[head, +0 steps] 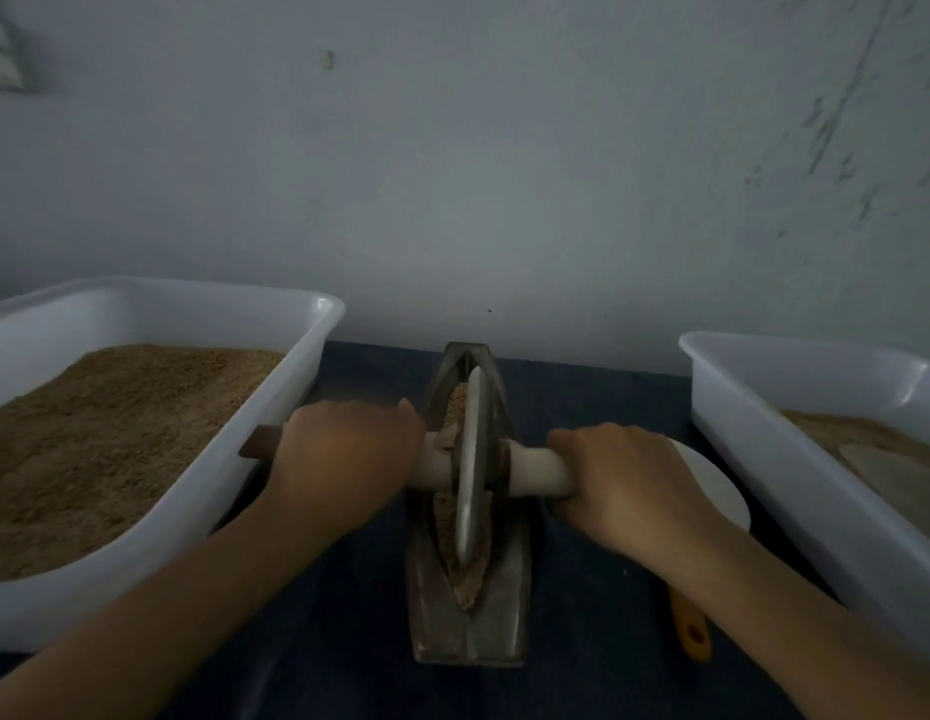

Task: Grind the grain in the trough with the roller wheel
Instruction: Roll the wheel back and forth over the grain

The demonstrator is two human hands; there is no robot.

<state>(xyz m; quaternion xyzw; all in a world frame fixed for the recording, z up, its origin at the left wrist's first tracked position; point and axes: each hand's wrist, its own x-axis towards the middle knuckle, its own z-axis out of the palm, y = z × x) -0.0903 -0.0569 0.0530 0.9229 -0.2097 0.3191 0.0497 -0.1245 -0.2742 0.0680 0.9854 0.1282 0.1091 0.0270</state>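
Gripping the axle [538, 472] on both sides of the wheel [470, 470]: left hand [343, 449] curls over the left end, right hand [624, 480] curls over the right end, both clenched on it. Dark tip of the axle sticks out past the left hand, over the rim of the left tub. Wheel stands upright on edge in the groove of the trough [470, 626], about mid-length. Trough is a narrow, boat-shaped metal piece, lying lengthwise from the near edge of the table [338, 662] toward the wall [452, 174], centred between the two tubs. Grain [475, 569], coarse and tan, lies in the groove in front of and behind the wheel, heaped against its near side. Left tub [275, 428], white, sits at the table's left edge, filled with brown meal. Right tub [764, 459], white, sits at the right edge, with a lower layer of similar material. White round object [717, 485] lies just beside the right tub, partly hidden by the right hand. Orange handle [691, 631] lies near the right forearm; its other end is hidden.
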